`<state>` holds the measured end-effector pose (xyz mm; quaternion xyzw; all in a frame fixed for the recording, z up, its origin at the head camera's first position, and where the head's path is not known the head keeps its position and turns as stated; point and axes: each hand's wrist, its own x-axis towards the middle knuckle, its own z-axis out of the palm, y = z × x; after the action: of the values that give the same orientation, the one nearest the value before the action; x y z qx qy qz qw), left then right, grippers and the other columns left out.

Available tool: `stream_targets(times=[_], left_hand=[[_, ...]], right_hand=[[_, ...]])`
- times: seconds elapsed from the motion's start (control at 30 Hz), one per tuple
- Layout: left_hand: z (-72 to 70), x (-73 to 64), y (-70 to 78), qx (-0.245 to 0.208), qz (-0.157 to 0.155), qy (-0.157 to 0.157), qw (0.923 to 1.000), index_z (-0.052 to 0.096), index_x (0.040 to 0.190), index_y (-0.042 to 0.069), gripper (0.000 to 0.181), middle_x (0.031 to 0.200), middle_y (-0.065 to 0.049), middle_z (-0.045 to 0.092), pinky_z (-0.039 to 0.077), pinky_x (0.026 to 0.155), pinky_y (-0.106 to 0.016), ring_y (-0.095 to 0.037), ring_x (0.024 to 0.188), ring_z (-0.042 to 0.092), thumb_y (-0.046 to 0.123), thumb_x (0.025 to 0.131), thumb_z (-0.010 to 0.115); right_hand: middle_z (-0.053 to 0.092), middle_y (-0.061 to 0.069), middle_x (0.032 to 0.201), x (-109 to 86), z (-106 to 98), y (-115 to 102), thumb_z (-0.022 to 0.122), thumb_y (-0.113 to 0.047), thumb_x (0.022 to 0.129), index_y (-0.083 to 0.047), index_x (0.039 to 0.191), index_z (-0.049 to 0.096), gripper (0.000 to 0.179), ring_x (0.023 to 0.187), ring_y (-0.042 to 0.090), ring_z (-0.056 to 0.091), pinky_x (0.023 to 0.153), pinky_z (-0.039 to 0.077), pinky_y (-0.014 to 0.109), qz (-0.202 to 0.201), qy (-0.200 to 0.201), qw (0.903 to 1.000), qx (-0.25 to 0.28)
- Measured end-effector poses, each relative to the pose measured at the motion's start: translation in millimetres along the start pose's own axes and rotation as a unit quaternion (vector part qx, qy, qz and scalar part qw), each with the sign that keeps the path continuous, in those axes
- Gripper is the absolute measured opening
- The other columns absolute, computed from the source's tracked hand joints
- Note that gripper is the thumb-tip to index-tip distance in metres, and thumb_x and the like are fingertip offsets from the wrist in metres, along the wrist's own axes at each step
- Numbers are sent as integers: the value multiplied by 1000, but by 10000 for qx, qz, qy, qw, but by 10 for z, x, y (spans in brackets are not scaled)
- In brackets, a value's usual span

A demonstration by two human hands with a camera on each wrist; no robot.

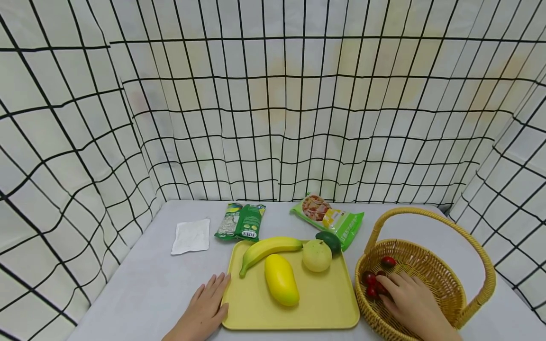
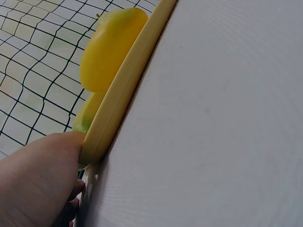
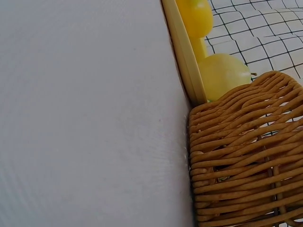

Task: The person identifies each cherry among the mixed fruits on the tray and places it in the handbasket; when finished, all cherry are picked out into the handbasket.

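In the head view my left hand (image 1: 204, 305) lies with straight fingers at the left edge of a yellow tray (image 1: 324, 315), its fingertips and thumb touching the rim. The tray holds a banana (image 1: 270, 247), a yellow mango (image 1: 281, 280), a round pale-yellow fruit (image 1: 316, 255) and a dark green fruit (image 1: 330, 241) at the far right corner. My right hand (image 1: 411, 300) reaches into a wicker basket (image 1: 443, 284), fingertips touching small glossy red fruits (image 1: 370, 278) near its left wall. Whether it grips one is hidden. The right wrist view shows only the basket's outer side (image 3: 246, 161).
Behind the tray lie a green snack packet (image 1: 242, 221) and a green-and-white food bag (image 1: 330, 219). A white square cloth or tissue (image 1: 191, 237) is at the left. The basket's tall handle (image 1: 479, 251) arches over its opening. Black-gridded white sheeting (image 1: 273, 118) encloses the table.
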<state>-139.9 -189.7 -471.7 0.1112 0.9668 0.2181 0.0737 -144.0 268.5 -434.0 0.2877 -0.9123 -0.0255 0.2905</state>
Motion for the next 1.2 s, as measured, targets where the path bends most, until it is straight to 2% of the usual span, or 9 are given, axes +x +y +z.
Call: stream_targets(times=[0.27, 0.53, 0.83, 1.2], left_hand=[[13, 0, -7, 26, -13, 55, 10000, 25, 145, 7, 59, 147, -14, 27, 9, 106, -56, -34, 136, 16, 29, 94, 46], [9, 6, -3, -12, 2, 99, 9999, 25, 145, 7, 59, 147, -14, 27, 10, 106, -56, -35, 136, 16, 28, 94, 46], [10, 17, 18, -3, -16, 89, 10000, 26, 145, 8, 59, 147, -14, 27, 10, 106, -56, -35, 136, 17, 28, 94, 47], [9, 12, 14, -8, 1, 94, 10000, 26, 145, 7, 59, 146, -15, 28, 10, 106, -56, -35, 135, 17, 27, 94, 47]], right_hand=[[62, 0, 83, -10, -6, -7, 83, -26, 61, -11, 101, 67, 46, 69, 17, 54, 57, 47, 34, 144, -218, 9997, -12], [59, -3, 78, -25, -12, -10, 81, -28, 63, -13, 97, 67, 40, 69, 16, 53, 58, 46, 35, 253, -407, 9988, -40], [58, -5, 75, -34, -6, 6, 82, -27, 61, -15, 96, 66, 40, 63, 14, 52, 52, 43, 31, 156, -298, 9994, -78], [58, -6, 73, -48, 4, 1, 83, -26, 60, -15, 94, 67, 40, 60, 12, 51, 50, 43, 29, 113, -211, 9997, -106]])
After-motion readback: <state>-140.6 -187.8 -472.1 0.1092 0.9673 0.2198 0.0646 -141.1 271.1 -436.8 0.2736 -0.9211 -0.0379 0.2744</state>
